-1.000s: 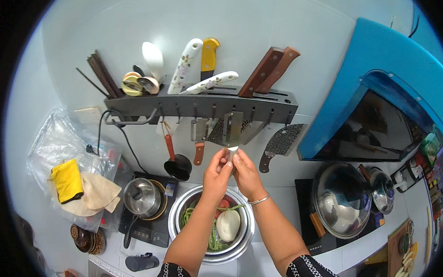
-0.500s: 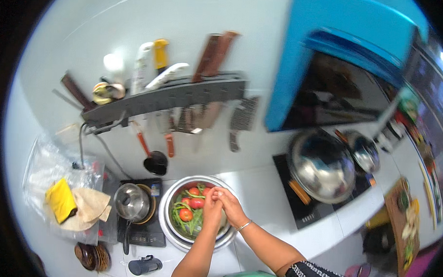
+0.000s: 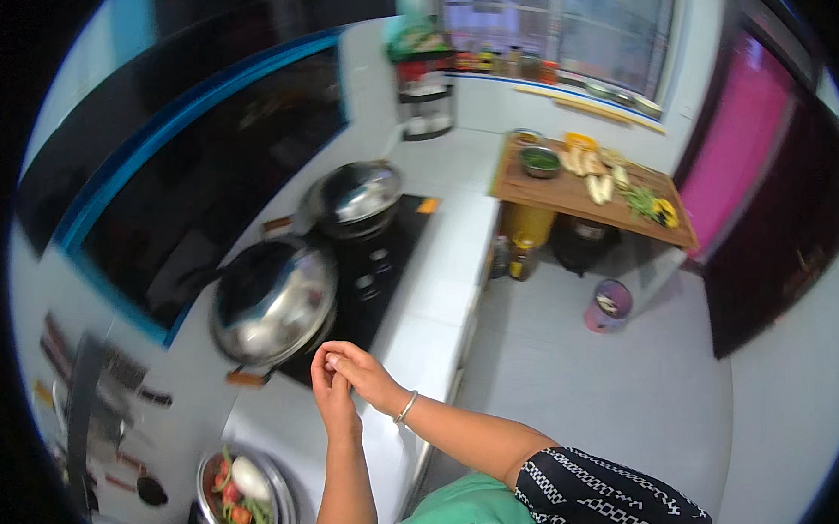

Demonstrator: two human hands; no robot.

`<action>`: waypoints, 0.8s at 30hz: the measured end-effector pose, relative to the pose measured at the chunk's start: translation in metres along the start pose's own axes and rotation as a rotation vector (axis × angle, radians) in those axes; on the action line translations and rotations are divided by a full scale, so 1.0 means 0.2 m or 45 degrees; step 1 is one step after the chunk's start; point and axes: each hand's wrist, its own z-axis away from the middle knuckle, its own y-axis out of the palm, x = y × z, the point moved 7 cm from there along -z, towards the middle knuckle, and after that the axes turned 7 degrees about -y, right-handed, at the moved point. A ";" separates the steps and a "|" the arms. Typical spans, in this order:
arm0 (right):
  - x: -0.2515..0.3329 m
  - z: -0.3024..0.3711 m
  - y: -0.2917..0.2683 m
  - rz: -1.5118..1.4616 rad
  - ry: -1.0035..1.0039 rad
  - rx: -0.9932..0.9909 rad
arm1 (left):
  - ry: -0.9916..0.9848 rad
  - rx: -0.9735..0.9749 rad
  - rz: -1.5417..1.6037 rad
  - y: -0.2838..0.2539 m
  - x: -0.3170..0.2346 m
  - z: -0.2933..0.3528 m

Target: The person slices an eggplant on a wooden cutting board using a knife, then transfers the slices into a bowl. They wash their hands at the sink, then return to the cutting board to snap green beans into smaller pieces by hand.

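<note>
My left hand and my right hand are raised together over the counter, in front of the large lidded wok. The fingers of both are curled in and pressed against each other. Whatever may lie between them is hidden. A bangle circles my right wrist. Lower left, a metal basin holds red tomatoes, green pods and a smooth white vegetable; neither hand touches it.
A second lidded pan stands farther back on the black cooktop. At the far right, a wooden table bears vegetables and a metal bowl. A purple bin is on the floor. Knives hang from the wall rack.
The view has swung right, away from the basin toward the cooktop, wooden table and doorway. My hands have gone from over the basin to beside the wok, still together.
</note>
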 end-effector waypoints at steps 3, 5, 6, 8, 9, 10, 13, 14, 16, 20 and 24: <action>0.35 0.09 -0.61 0.067 -0.141 -0.191 | 0.038 0.212 -0.038 0.65 0.22 -0.05; 0.53 0.18 -1.04 0.044 -0.153 -0.344 | -0.053 0.349 -0.050 1.08 0.42 -0.05; 0.63 0.23 -1.25 0.072 -0.134 -0.404 | -0.155 0.403 -0.006 1.32 0.49 -0.02; 0.87 0.33 -1.61 0.121 -0.170 -0.513 | -0.245 0.578 -0.042 1.75 0.62 0.00; 0.97 0.37 -1.79 0.183 -0.273 -0.535 | -0.283 0.648 -0.032 1.95 0.66 0.02; 1.04 0.41 -1.93 0.144 -0.280 -0.594 | -0.331 0.706 -0.021 2.12 0.71 0.03; 1.24 0.49 -2.35 0.032 -0.331 -0.768 | -0.403 0.885 -0.042 2.58 0.90 0.00; 1.28 0.51 -2.48 0.027 -0.349 -0.811 | -0.430 0.952 -0.054 2.72 0.98 -0.02; 1.34 0.53 -2.74 0.012 -0.402 -0.897 | -0.401 1.098 -0.139 2.95 1.16 -0.10; 1.44 0.54 -3.31 0.131 -0.363 -1.097 | -0.543 1.237 -0.201 3.45 1.41 -0.20; 1.56 0.67 -3.89 0.221 -0.317 -1.377 | -0.620 1.429 -0.433 3.94 1.72 -0.32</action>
